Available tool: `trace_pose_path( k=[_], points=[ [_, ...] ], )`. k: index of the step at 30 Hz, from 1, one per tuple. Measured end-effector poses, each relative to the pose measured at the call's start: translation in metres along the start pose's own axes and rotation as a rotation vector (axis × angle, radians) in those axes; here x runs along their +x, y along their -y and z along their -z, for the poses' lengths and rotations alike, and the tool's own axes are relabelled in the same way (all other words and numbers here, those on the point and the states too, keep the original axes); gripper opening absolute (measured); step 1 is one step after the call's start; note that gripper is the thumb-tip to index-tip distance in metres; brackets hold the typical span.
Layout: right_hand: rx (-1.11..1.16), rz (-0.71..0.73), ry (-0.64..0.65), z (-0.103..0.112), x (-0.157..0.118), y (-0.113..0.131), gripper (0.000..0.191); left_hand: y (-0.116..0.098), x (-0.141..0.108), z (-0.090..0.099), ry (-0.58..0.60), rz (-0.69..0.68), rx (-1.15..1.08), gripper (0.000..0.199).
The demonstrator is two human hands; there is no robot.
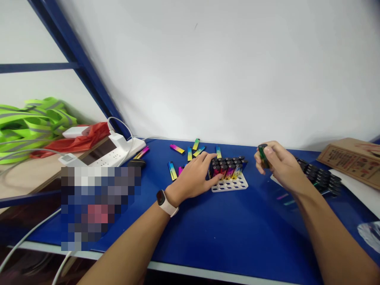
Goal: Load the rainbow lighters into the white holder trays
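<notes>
A white plastic rack (230, 185) with rows of holes stands on the blue table. Several upright lighters (230, 171) with black tops and shiny two-colour bodies fill its back rows; the front holes show bare. My left hand (197, 174), with a pale watch band at the wrist, grips the rack's left end, thumb in front and fingers behind. To the right of the rack and above the table, my right hand (274, 162) pinches a green lighter (263, 155) with a dark top between thumb and fingers. Part of that lighter is hidden by the fingers.
Loose lighters (172, 171) lie behind and left of my left hand. A second group of black-topped lighters (322, 178) stands right of my right arm, near a cardboard box (353, 162). At left are a power strip (111, 156) and green reflective straps (35, 118). A white wall (225, 71) rises behind.
</notes>
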State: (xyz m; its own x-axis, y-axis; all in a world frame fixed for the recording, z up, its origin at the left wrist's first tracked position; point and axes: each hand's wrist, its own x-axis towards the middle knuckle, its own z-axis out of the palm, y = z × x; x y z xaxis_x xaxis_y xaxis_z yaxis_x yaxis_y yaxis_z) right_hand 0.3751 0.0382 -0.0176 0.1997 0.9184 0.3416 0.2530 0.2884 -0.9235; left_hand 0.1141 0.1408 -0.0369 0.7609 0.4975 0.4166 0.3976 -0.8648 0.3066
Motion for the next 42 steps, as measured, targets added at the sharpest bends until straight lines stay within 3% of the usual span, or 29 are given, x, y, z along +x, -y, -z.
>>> trace_pose_path(
  k=[6, 10, 24, 28, 31, 33, 35, 38, 42],
  points=[
    [-0.329, 0.056, 0.02, 0.007, -0.003, 0.006, 0.028, 0.0, -0.001, 0.001, 0.002, 0.008, 0.003, 0.053],
    [-0.35, -0.04, 0.136, 0.011, -0.004, 0.007, 0.028, -0.001, -0.001, 0.003, 0.005, 0.004, -0.005, 0.053],
    [-0.429, -0.18, 0.285, 0.016, -0.006, 0.005, 0.034, -0.003, 0.0, 0.005, 0.019, 0.008, -0.018, 0.052],
    [-0.488, -0.159, 0.225, 0.013, -0.008, 0.005, 0.036, -0.002, -0.001, 0.005, 0.024, 0.007, -0.031, 0.054],
    [-0.523, -0.047, 0.023, 0.008, -0.003, 0.008, 0.034, 0.0, -0.001, 0.005, 0.049, 0.021, -0.036, 0.058],
    [-0.561, 0.002, -0.131, 0.002, 0.008, 0.014, 0.037, 0.002, 0.0, 0.006, 0.07, 0.043, -0.03, 0.06],
    [-0.65, -0.028, -0.159, -0.008, 0.028, 0.021, 0.035, 0.003, 0.0, 0.006, 0.081, 0.064, -0.02, 0.06],
    [-0.876, -0.17, 0.069, -0.03, 0.072, 0.03, 0.031, 0.005, 0.001, 0.006, 0.1, 0.072, 0.014, 0.056],
    [-1.082, -0.488, 0.324, -0.064, 0.13, 0.025, 0.037, 0.006, 0.001, 0.007, 0.134, 0.071, 0.108, 0.043]
  ],
)
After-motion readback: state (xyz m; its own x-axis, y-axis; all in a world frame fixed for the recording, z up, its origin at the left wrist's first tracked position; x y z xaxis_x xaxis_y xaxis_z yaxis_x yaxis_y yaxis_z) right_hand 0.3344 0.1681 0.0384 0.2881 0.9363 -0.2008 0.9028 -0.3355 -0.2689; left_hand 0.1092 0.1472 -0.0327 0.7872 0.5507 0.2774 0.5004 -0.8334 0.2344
